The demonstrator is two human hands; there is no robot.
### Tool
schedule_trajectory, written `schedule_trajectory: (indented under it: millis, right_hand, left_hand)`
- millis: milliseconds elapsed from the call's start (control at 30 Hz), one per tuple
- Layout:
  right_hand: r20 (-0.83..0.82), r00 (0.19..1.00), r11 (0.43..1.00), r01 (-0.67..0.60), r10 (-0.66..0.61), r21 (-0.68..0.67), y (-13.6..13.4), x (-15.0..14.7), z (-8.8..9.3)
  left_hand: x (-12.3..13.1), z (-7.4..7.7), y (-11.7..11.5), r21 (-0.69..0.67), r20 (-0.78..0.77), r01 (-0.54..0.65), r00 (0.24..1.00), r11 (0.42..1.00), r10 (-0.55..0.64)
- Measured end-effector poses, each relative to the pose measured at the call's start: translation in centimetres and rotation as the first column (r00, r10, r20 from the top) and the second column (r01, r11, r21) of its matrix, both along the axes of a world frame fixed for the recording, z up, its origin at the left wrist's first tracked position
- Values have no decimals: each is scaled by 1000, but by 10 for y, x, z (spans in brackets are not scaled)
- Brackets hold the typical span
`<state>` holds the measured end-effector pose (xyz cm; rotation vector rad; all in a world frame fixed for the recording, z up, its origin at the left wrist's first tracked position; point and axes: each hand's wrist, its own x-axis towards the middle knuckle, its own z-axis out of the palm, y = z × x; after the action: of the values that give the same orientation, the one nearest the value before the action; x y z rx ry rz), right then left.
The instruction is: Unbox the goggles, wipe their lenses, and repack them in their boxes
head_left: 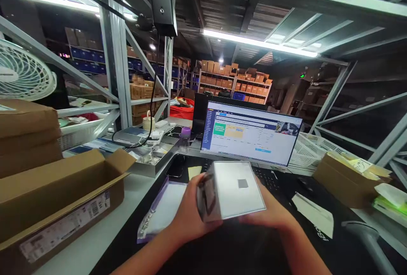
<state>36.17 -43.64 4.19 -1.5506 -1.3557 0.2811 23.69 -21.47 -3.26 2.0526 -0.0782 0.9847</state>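
Note:
A white box with a small grey square on its top is held up over the black desk mat. My left hand wraps its left side, thumb along the edge, where a darker picture shows on the box's side. From the right, my right hand grips the same box; most of its fingers are hidden behind and under it. A purple-edged clear packet with white inside lies left of my left hand. Behind the box is a black keyboard, partly covered.
An open cardboard box stands at the left. Behind the keyboard stands a lit monitor. A scanner-like grey handle, a paper slip, a mouse and a carton are on the right. A purple-capped bottle stands behind.

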Motion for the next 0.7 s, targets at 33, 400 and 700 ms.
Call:
schedule_trajectory:
  millis: [33, 400, 700]
  right_hand:
    - [-51, 999, 1000, 13, -13, 13, -10, 2, -1]
    - [-464, 862, 966, 106, -207, -234, -43, 34, -83]
    - [-582, 753, 922, 85, -307, -377, -41, 44, -126]
  left_hand:
    - [-3, 4, 4, 69, 2, -32, 1000, 997, 32]
    - [7, 18, -3, 545, -306, 125, 950, 829, 58]
    - [42, 8, -6, 490, -596, 229, 792, 841, 132]
